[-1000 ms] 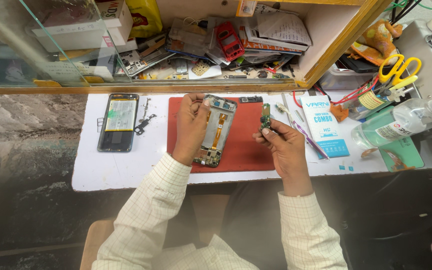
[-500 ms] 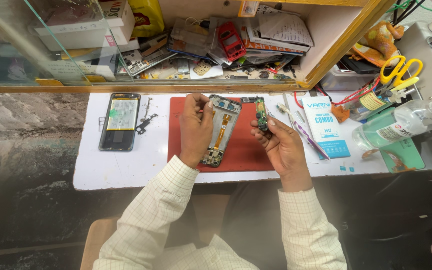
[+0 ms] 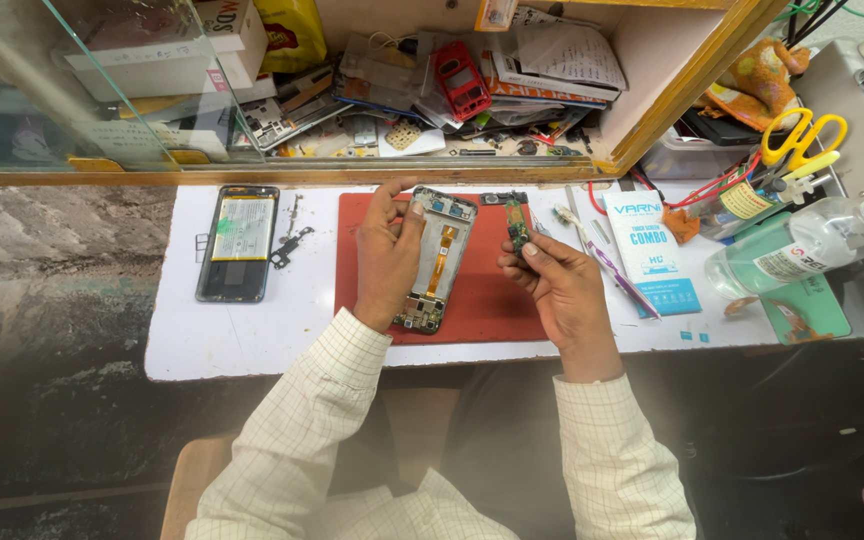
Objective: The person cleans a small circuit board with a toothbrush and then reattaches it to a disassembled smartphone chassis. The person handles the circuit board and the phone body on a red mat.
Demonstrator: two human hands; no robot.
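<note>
Over red mat (image 3: 492, 300): left hand (image 3: 387, 255) grips opened phone (image 3: 437, 258); right hand (image 3: 557, 285) pinches circuit board (image 3: 517, 225).

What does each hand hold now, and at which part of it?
The left hand grips the opened phone body along its left edge. The right hand pinches the small green circuit board by its lower end.

Opened phone (image 3: 436, 258) on mat (image 3: 487, 300); second phone (image 3: 238, 242) lies left.
</note>
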